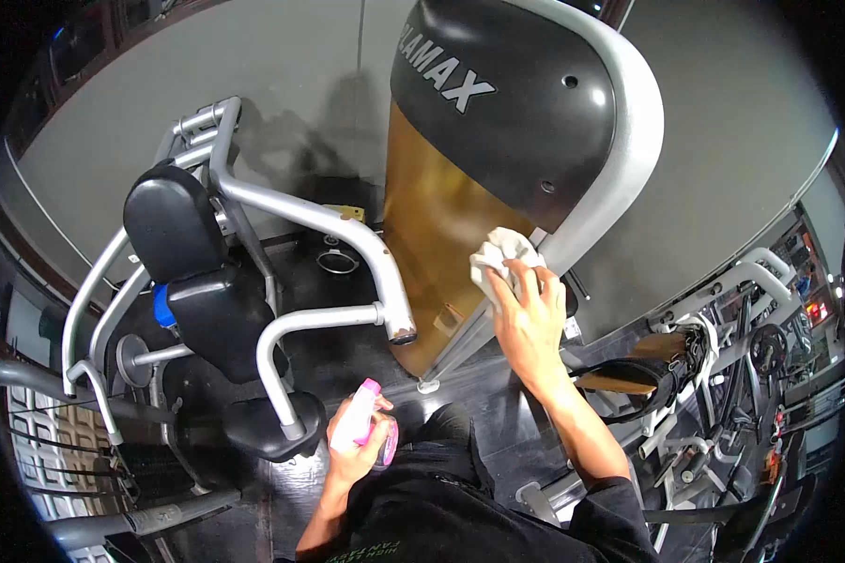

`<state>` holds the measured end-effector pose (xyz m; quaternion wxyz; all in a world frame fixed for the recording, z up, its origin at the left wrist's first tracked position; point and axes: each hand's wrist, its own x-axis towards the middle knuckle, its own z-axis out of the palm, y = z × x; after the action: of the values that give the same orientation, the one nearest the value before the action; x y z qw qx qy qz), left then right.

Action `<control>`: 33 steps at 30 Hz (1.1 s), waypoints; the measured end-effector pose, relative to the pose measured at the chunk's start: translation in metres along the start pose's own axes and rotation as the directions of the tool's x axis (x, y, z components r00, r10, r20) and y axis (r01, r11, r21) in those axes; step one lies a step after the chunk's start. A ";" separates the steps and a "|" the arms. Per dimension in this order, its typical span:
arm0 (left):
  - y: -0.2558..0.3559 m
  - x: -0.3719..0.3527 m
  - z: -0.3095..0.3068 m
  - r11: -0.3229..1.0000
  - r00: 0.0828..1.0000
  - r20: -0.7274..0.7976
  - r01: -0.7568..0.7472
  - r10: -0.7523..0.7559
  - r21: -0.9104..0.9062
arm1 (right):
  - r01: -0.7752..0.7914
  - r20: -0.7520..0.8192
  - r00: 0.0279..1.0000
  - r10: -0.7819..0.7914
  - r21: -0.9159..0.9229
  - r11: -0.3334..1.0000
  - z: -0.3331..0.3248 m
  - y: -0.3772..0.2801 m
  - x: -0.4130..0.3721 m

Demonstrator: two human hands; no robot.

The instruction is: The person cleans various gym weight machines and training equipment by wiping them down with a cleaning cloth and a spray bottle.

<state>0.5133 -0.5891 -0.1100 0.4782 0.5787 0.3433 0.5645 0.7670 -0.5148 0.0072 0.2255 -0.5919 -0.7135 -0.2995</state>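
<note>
My right hand (528,324) is closed around a crumpled white cloth (504,260), which is against or close to the lower right edge of the brown panel (441,225) on a tall machine. Above that panel is the machine's black cover (516,103) with white lettering. Low in the view, in front of my body, my left hand (355,450) grips a white and pink spray bottle (355,419), its fingers wrapped round it. The bottle's pink top points up and away from me.
On the left stands an exercise machine with a black padded seat (211,310) and silver bars (300,211). More gym equipment (714,394) crowds the right side. A grey wall (300,66) rises behind. The floor (498,413) is dark.
</note>
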 end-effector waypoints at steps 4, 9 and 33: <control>0.003 -0.003 0.001 1.000 0.999 -0.035 0.024 -0.025 -0.016 | 0.077 0.275 0.960 -0.048 -0.094 0.993 0.047 0.008 -0.044; 0.004 -0.010 -0.005 0.998 0.996 -0.069 0.056 -0.057 -0.018 | -0.132 0.648 0.761 0.038 0.097 0.987 0.102 0.011 -0.123; -0.015 0.007 0.008 0.985 0.987 -0.073 0.134 -0.142 -0.108 | -0.318 -0.259 0.886 0.386 0.267 0.910 0.092 0.034 -0.076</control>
<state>0.5247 -0.5794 -0.1212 0.5313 0.5050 0.3720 0.5696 0.8180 -0.5011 -0.1053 0.4473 -0.6301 -0.5784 -0.2614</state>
